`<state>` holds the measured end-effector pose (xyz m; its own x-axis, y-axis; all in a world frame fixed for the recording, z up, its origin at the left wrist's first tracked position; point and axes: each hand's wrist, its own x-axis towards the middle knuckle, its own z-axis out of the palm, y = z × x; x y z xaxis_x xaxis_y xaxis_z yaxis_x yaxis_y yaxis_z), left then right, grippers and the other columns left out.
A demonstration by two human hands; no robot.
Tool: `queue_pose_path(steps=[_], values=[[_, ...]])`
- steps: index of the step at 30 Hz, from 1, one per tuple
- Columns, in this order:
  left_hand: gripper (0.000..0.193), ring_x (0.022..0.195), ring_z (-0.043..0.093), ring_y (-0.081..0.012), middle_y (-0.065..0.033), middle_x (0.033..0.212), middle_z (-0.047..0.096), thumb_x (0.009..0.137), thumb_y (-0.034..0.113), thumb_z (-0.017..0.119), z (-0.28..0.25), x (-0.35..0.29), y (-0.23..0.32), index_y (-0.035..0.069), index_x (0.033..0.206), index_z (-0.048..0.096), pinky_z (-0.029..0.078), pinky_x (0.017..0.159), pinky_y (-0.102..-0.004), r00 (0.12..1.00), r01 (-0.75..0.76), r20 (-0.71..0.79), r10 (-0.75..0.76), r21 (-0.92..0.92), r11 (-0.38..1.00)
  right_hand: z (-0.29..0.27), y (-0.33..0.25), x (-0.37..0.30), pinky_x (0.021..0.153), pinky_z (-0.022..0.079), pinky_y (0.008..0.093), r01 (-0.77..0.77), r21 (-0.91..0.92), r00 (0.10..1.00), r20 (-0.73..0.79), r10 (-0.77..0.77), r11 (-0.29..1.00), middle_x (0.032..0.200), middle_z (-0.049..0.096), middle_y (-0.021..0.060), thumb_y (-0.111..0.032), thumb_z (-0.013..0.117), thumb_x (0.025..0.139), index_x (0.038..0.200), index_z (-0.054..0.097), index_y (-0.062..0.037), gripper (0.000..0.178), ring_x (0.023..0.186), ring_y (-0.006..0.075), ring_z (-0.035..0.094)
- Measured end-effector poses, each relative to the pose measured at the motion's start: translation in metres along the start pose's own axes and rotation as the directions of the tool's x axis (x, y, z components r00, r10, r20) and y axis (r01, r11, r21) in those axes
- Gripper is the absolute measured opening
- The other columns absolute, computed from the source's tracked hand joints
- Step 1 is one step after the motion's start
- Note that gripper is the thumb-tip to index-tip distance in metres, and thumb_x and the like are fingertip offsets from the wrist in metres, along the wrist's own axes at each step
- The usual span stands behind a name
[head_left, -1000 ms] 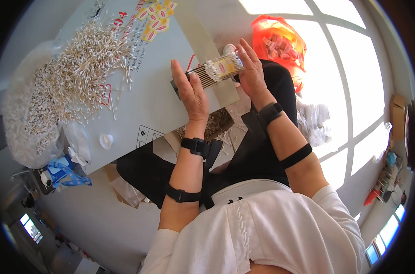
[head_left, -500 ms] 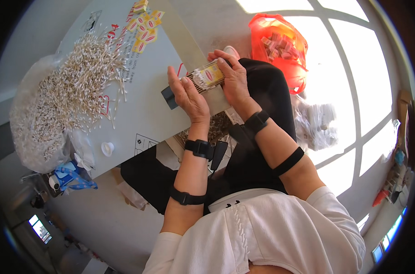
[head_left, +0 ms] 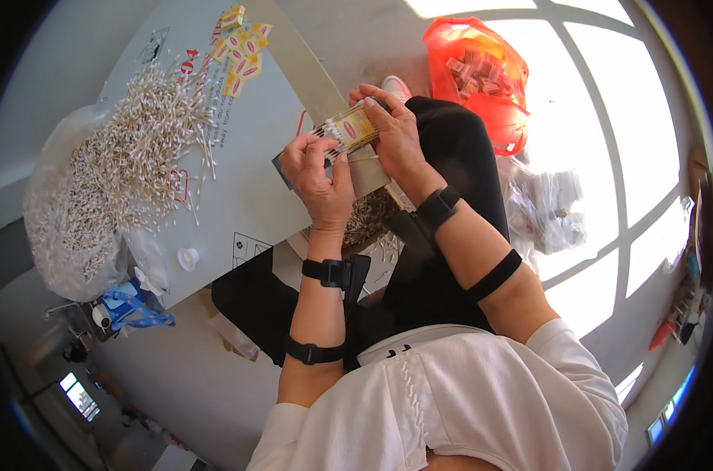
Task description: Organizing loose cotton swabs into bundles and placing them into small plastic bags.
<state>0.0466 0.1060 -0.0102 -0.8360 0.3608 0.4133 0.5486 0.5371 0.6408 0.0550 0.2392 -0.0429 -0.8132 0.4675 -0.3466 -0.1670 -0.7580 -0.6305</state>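
Observation:
A pack of cotton swabs with a yellow label and a red oval lies tilted between my hands, over the table's edge. My right hand grips its right end, thumb on top and fingers behind. At the other end, white swab tips stick out, and my left hand has its fingers curled on them, thumb and forefinger pinching there. A dark flat piece shows partly behind my left hand. On the table to the left spreads a large heap of loose cotton swabs.
Yellow printed cards lie at the table's far side. The heap spills from a clear plastic bag; a small white cap sits nearby. Beneath the table edge is a box of swabs. A red bag of small packs stands on the floor.
My left hand's fingers, stretched out along the pack before, have curled in onto the swab tips. My right hand keeps its hold and has shifted slightly left.

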Motion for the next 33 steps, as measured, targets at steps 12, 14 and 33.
queue_pose_path(steps=[12,14,33], values=[[0.022,0.096,0.054,-0.0278,-0.0053,0.092,0.056,0.069,0.003,0.074,-0.028,-0.007,-0.016,0.008,0.083,0.057,0.041,0.085,-0.0406,0.96,-0.236,0.221,0.174,0.298,0.925,0.0,0.005,0.002,0.085,0.054,0.0296,-0.006,0.037,1.0,0.006,0.006,0.999,0.107,0.07,0.0128,-0.011,0.061,0.095,0.117,0.06,0.0001,0.024,0.095,0.0164,0.065],[0.021,0.097,0.053,-0.0285,-0.0058,0.094,0.056,0.07,0.003,0.073,-0.039,-0.008,-0.02,0.007,0.084,0.057,0.04,0.086,-0.0404,0.953,-0.257,0.242,0.185,0.315,0.914,-0.001,0.004,0.002,0.084,0.054,0.0303,-0.01,0.041,1.0,-0.001,0.01,0.999,0.106,0.07,0.0133,-0.011,0.061,0.096,0.116,0.06,0.0006,0.023,0.094,0.0167,0.066],[0.015,0.098,0.052,-0.0279,-0.0061,0.093,0.054,0.076,0.005,0.068,-0.015,0.011,-0.017,0.006,0.082,0.054,0.04,0.088,-0.0408,0.926,-0.346,0.251,0.284,0.254,0.903,-0.001,0.004,0.003,0.079,0.056,0.0303,-0.026,0.073,1.0,0.007,0.025,0.997,0.102,0.07,0.0139,-0.01,0.058,0.097,0.114,0.06,0.0014,0.02,0.088,0.0183,0.067]])
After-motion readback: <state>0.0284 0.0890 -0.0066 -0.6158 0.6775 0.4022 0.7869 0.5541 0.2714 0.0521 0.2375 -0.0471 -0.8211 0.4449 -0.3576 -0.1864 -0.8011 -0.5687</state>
